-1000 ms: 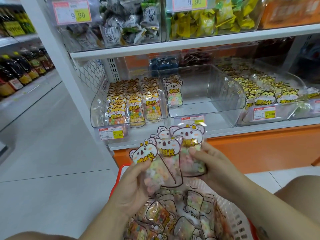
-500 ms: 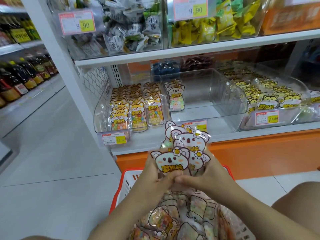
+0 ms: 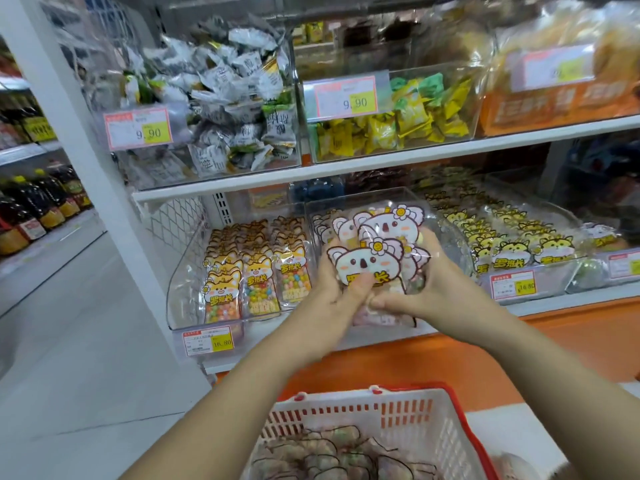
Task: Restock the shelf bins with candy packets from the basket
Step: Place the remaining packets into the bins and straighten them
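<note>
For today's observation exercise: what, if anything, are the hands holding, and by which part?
A bunch of koala candy packets; the left hand and right hand grip its lower part from either side.

The middle bin (image 3: 448, 225) has room on its right side; the upper shelf (image 3: 381, 156) caps it, while the packed left bin (image 3: 183, 271) and right bin (image 3: 550, 278) flank it.
</note>
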`<state>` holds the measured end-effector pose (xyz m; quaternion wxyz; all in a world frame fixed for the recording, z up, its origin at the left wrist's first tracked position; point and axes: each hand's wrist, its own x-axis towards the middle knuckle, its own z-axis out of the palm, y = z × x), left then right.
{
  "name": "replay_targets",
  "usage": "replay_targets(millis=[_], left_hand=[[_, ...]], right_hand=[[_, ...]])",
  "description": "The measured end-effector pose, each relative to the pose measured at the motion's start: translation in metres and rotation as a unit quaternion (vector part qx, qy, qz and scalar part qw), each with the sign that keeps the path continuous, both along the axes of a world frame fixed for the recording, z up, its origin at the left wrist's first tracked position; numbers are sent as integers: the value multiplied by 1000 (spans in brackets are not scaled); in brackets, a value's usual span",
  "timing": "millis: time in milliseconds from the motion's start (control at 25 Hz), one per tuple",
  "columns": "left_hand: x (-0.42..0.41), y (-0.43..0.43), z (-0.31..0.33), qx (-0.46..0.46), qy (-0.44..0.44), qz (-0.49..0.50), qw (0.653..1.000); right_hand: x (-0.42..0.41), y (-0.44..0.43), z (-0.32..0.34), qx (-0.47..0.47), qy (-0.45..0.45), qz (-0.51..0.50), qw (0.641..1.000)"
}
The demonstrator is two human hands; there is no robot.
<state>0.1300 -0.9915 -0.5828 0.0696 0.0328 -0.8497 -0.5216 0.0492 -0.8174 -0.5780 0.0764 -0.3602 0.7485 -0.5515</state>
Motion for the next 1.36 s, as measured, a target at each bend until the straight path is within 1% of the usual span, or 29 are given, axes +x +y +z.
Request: replay_targets(millis=[80, 160, 240, 320, 440, 600, 720, 920, 1000, 1080, 1120, 1200, 1240, 1360], left_hand=[[-36, -4, 11, -1, 4, -12, 1000], [-75, -10, 9, -4, -29, -19, 999], [-112, -16, -6, 36, -56, -14, 998], [-144, -20, -25, 68, -78, 19, 994], [-174, -23, -50, 102, -92, 48, 989], [-177, -25, -71, 115, -123, 79, 983], [-176, -23, -81, 161, -177, 108, 965], [-172, -23, -78, 165, -221, 110, 955], [-171, -22, -74, 183, -230, 107, 950], [-169, -20, -72, 222, -240, 112, 938], [-169, -20, -71, 245, -236, 120, 933], [-170, -21, -72, 259, -234, 131, 928], [-171, -21, -73, 255, -231, 132, 930], [-167, -17, -67, 258, -237, 142, 926]], right_hand=[[-36, -2, 6, 0, 1, 4, 1000], [-72, -8, 3, 6, 0, -6, 1000], [-102, -15, -7, 12, -6, -13, 1000], [-130, -22, -23, 20, -29, -20, 999], [-162, -31, -48, 61, -57, -14, 996], [-187, -38, -82, 138, -106, 10, 985], [-194, -34, -93, 228, -136, 20, 964], [-191, -31, -81, 326, -86, -13, 941], [-189, -31, -74, 356, -89, -10, 930], [-187, -32, -72, 407, -78, 8, 910], [-186, -35, -73, 443, -57, 20, 894], [-185, -40, -77, 499, -27, 39, 865], [-185, -42, -79, 497, -27, 45, 866], [-187, -45, -84, 428, -48, 44, 901]])
